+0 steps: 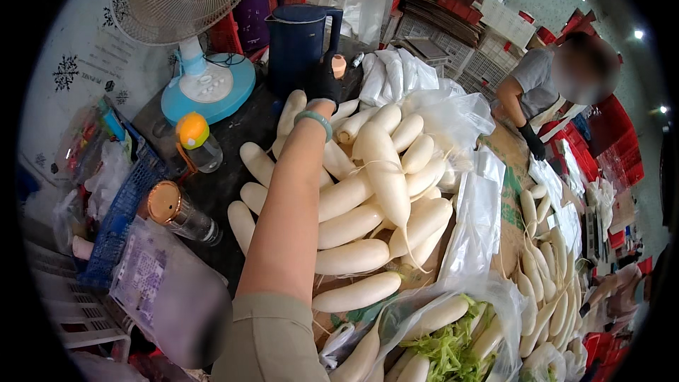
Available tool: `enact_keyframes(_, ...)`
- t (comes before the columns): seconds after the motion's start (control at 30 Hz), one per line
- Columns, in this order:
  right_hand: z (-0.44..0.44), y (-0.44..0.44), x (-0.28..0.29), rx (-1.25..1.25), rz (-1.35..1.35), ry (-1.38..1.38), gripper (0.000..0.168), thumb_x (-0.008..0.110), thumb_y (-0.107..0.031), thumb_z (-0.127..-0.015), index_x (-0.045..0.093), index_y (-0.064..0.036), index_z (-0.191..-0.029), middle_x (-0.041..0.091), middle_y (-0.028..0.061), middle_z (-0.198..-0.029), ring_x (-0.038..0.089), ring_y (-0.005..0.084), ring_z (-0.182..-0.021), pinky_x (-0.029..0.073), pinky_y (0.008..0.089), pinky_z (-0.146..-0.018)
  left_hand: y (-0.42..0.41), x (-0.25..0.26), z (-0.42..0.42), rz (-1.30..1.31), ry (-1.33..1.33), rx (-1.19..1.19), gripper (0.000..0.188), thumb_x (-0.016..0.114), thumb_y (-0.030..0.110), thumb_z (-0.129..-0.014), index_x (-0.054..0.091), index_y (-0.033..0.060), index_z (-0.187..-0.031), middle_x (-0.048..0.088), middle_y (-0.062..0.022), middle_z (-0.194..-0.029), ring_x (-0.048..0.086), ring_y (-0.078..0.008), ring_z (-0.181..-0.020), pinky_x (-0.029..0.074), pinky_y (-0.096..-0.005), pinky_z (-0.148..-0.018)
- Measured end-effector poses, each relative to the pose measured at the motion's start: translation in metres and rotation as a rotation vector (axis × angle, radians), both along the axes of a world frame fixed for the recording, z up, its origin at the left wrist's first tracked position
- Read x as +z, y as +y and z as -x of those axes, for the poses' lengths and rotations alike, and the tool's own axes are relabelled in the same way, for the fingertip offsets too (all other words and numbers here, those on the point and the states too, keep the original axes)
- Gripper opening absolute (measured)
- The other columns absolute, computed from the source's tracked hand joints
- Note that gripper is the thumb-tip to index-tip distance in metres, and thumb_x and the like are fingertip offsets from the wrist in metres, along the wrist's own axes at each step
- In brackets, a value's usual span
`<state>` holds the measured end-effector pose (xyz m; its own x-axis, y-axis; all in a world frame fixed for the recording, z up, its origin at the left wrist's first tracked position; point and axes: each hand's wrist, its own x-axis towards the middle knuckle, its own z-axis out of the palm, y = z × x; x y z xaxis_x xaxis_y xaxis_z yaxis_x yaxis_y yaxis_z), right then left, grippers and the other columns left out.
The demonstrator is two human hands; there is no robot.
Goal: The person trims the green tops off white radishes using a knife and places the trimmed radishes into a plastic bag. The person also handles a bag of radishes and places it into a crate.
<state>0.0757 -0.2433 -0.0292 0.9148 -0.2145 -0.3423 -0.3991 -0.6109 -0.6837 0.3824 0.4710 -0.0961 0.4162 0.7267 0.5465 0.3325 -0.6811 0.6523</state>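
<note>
My left hand (322, 84), in a black glove with a bare fingertip showing, reaches over the far edge of the white radish pile (353, 223). A pale green bangle (317, 118) circles the wrist. Right beside the hand stands a dark blue electric kettle (296, 45), its handle (335, 29) running down towards the fingers. Whether they grip it cannot be told, since most of the fingers are hidden. One large radish (381, 170) lies across the top of the others. My right hand is out of view. Nearest me, an open clear plastic bag (501, 297) holds radishes with green tops (451, 355).
A blue-based fan (209, 90), an orange-capped bottle (204, 148) and a glass tumbler (185, 217) stand at left. White plastic bags (472, 212) lie beside the pile. Across the table, a gloved person (530, 95) works near more radishes (551, 286).
</note>
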Motion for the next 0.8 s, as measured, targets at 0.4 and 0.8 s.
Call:
enact_keyframes(0.4, 0.001, -0.003, -0.009, -0.031, -0.191, -0.055, 0.024, 0.056, -0.013, -0.086, 0.054, 0.0, -0.106, 0.059, 0.0041, -0.091, 0.052, 0.0101, -0.074, 0.043, 0.0226, -0.063, 0.019, 0.043, 0.101, -0.068, -0.419, 0.203, 0.06, 0.07, 0.023, -0.067, 0.046, 0.0024, -0.118, 0.048, -0.0204, -0.119, 0.045, -0.0353, -0.11, 0.038, -0.0407, -0.092)
enact_keyframes(0.8, 0.002, -0.006, -0.013, -0.043, -0.119, -0.102, 0.022, 0.054, -0.012, -0.088, 0.054, -0.001, -0.107, 0.059, 0.0046, -0.094, 0.052, 0.0104, -0.076, 0.043, 0.0231, -0.064, 0.065, 0.002, 0.106, 0.137, 0.151, 0.124, 0.059, 0.068, 0.026, -0.069, 0.046, 0.0021, -0.119, 0.048, -0.0215, -0.12, 0.045, -0.0353, -0.111, 0.037, -0.0404, -0.092)
